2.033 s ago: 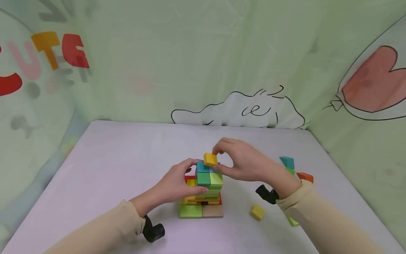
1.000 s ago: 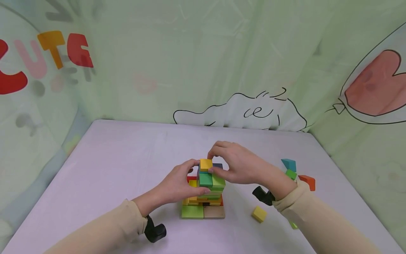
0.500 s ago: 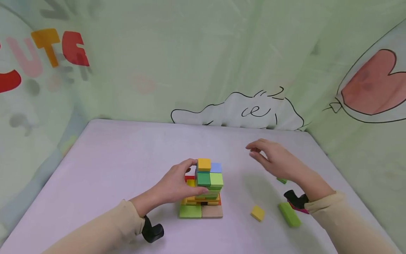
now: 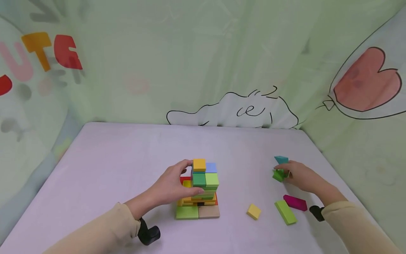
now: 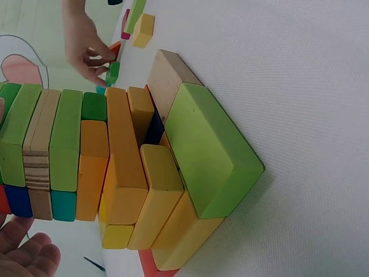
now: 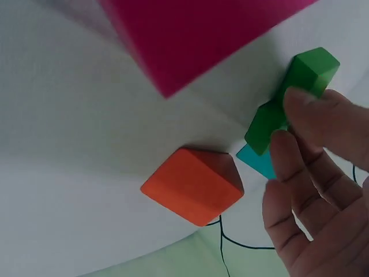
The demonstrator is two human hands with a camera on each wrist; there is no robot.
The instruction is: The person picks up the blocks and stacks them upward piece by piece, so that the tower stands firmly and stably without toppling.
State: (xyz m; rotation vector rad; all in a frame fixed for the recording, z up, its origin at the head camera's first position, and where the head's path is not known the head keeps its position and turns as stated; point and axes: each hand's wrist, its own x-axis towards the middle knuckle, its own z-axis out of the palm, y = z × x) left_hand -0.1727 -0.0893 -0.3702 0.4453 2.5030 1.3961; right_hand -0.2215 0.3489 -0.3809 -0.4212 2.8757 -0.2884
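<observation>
A tower of coloured wooden blocks (image 4: 211, 180) stands upright on the table, over a light green and a brown block at its foot. My left hand (image 4: 169, 186) grips its upper part from the left, thumb across the front and fingers behind. On top at the left sits a yellow block (image 4: 199, 165), beside a pale blue block (image 4: 211, 167). Over at the right, my right hand (image 4: 302, 177) pinches a notched green block (image 6: 311, 72) between thumb and fingertips, low at the table. A teal wedge-shaped block (image 4: 281, 159) lies just beyond those fingers.
Near the right forearm lie a magenta block (image 4: 295, 203) and a long light green block (image 4: 285, 212). Closer to the tower is a loose yellow block (image 4: 253, 211). An orange block (image 6: 196, 184) shows in the right wrist view. Printed green cloth (image 4: 142, 70) walls the table.
My right hand has set the yellow block on the tower's top, let go and moved right to the green block. My left hand keeps its hold on the tower.
</observation>
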